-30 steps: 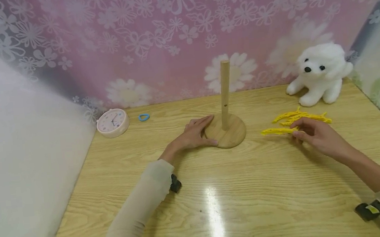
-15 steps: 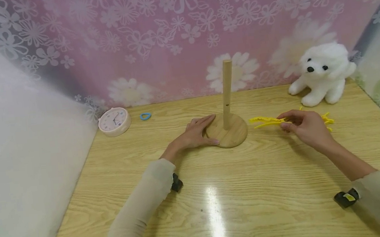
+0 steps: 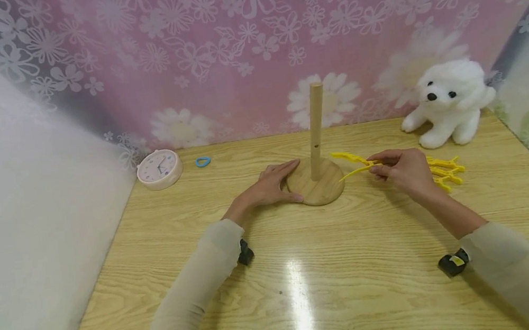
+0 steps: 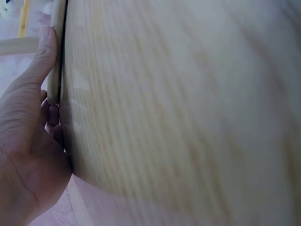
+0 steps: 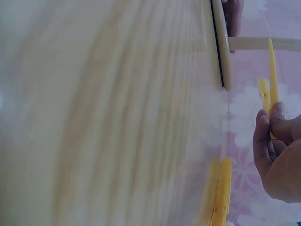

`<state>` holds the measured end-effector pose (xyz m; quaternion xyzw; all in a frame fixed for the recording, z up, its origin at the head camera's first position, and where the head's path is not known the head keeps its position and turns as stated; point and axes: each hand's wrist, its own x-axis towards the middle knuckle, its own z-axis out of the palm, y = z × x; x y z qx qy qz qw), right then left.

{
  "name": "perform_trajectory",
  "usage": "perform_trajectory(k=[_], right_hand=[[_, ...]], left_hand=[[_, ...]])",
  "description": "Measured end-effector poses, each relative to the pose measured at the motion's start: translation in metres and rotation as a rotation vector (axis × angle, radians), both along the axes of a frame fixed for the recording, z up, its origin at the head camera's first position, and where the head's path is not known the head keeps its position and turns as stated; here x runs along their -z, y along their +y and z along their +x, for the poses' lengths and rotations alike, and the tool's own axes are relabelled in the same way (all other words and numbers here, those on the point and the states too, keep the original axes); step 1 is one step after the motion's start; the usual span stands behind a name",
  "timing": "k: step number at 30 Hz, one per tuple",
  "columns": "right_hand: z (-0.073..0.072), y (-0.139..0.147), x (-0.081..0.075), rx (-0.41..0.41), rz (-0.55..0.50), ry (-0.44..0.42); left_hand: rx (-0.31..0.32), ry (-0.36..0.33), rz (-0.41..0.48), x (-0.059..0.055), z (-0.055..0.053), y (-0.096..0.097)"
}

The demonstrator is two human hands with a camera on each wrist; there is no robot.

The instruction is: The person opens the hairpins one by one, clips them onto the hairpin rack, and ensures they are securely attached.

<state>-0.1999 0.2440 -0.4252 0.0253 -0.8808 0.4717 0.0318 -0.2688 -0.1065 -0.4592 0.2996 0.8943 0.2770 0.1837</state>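
A wooden stand with a round base (image 3: 322, 194) and an upright post (image 3: 316, 123) stands mid-table. My left hand (image 3: 270, 187) holds the base at its left rim, fingers toward the far side and thumb toward the near side. In the left wrist view the thumb (image 4: 43, 49) lies along the base. With thumb and fingertips, my right hand (image 3: 406, 170) pinches a yellow toothed hair clip (image 3: 351, 157), its two arms spread apart and pointing left. The clip's tips overlap the base's right edge in the head view. The right wrist view shows the clip (image 5: 273, 75) raised above the table.
Several more yellow clips (image 3: 449, 171) lie behind the right hand, partly hidden by it. A white plush dog (image 3: 452, 102) sits at the back right. At the back left are a pink clock (image 3: 160, 170) and a small blue ring (image 3: 203, 162). A floral curtain (image 3: 235, 56) hangs behind.
My right hand has carried the yellow clip left from the pile to the stand's base, and the clip's arms have spread apart. The left hand keeps its place on the base.
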Motion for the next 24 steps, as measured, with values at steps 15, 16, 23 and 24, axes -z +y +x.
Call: perform_trajectory(k=[15, 16, 23, 24], right_hand=[[-0.018, -0.031, 0.003, -0.039, -0.063, -0.053], [-0.020, -0.033, 0.004, -0.043, -0.059, -0.054], [-0.027, -0.046, 0.006, -0.052, -0.066, -0.081], [-0.028, -0.046, 0.007, -0.051, -0.068, -0.083]], left_hand=[[0.009, 0.007, 0.006, -0.002, 0.002, 0.000], [0.009, 0.006, 0.005, -0.002, 0.002, 0.000], [0.007, 0.020, 0.002, -0.001, 0.001, 0.000], [0.007, 0.022, 0.004, 0.000, 0.001, 0.001]])
